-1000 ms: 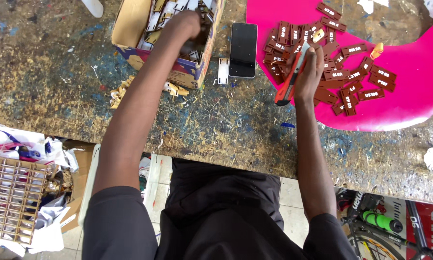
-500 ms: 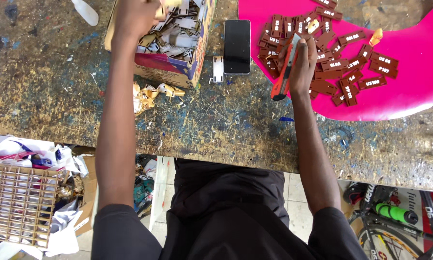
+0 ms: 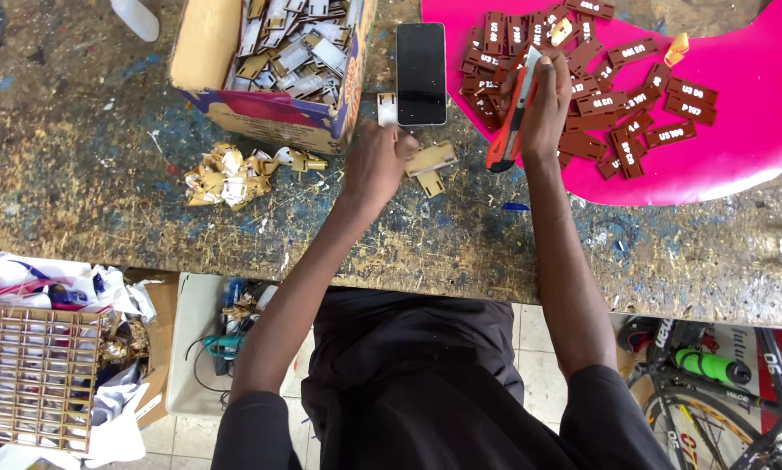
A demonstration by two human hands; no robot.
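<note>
So, big paint-spattered workbench (image 3: 147, 200) fills the frame, pink board (image 3: 739, 130) upper right keeping the brown tags (image 3: 634, 96) together. Cardboard box (image 3: 204, 52) of pale cut pieces sits upper left, phone (image 3: 420, 61) beside it. My right hand (image 3: 543, 109) is wrapped round the orange cutter (image 3: 508, 122), parked near the tags. My left hand (image 3: 375, 165) pinches a small tan piece (image 3: 432, 158), mid-frame.

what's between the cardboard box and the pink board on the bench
A black phone lies face up between the box and the pink board, with a small white piece at its lower left, in the head view.
</note>
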